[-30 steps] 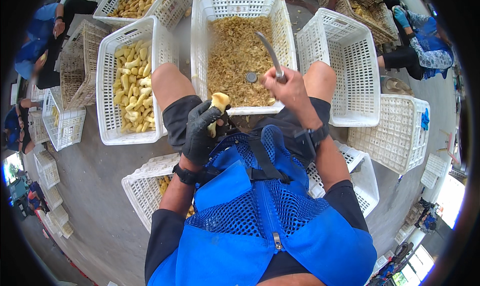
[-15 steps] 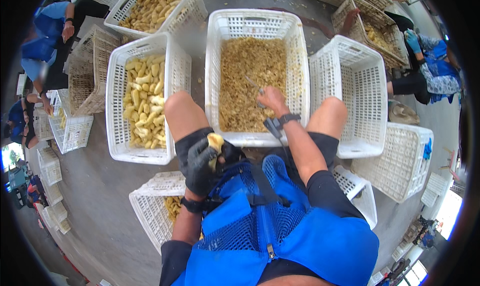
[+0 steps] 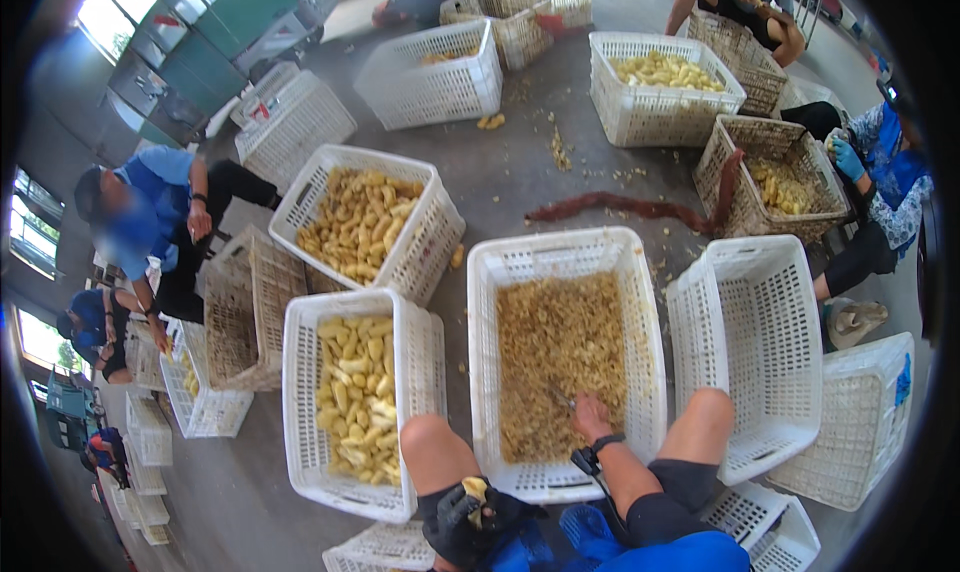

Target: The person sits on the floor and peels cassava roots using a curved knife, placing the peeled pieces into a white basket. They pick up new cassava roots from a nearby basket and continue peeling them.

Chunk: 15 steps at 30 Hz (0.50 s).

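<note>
A dark red strip (image 3: 625,206) winds across the far part of the grey floor (image 3: 510,177), its right end against a dirt-stained crate (image 3: 800,225). Farther off stands a white crate of yellow pieces (image 3: 648,118). At the left sits a co-worker in blue (image 3: 150,210), with green panels (image 3: 205,60) beyond. At the right, a blue scrap (image 3: 903,380) hangs on a white crate (image 3: 850,434).

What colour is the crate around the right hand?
The crate is white, clearest in head view.
</note>
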Available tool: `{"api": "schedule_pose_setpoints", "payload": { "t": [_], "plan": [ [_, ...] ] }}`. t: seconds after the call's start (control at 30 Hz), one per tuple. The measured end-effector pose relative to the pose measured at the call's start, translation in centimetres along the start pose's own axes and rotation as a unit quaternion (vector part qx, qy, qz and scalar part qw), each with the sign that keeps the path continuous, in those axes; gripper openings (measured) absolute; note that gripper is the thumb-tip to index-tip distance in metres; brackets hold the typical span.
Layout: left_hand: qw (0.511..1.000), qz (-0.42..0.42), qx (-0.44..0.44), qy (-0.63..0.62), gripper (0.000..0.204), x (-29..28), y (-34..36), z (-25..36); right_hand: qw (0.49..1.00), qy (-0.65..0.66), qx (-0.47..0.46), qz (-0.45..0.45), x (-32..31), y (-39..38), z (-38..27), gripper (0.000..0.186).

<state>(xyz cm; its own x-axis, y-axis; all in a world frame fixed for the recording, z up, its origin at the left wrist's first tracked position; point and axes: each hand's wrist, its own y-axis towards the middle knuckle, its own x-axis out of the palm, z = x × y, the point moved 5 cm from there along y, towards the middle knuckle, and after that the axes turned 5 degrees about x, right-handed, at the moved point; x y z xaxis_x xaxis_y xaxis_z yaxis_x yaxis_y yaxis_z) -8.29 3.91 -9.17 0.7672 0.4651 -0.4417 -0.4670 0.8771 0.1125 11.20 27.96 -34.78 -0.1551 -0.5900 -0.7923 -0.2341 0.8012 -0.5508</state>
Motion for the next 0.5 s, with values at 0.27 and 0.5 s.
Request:
{"api": "schedule_pose_setpoints", "payload": {
  "t": [0.27,0.5],
  "plan": [
    [0.991,0.073,0.016,0.108,0.057,-0.9,1.9,6.0,0.999,-0.051,0.011,-0.002,0.6,0.1,0.8,0.04],
    [0.995,0.022,-0.095,-0.018,0.017,-0.4,1.6,3.4,0.996,-0.068,0.017,-0.053,1.6,0.3,2.7,0.031]
  ]
}}
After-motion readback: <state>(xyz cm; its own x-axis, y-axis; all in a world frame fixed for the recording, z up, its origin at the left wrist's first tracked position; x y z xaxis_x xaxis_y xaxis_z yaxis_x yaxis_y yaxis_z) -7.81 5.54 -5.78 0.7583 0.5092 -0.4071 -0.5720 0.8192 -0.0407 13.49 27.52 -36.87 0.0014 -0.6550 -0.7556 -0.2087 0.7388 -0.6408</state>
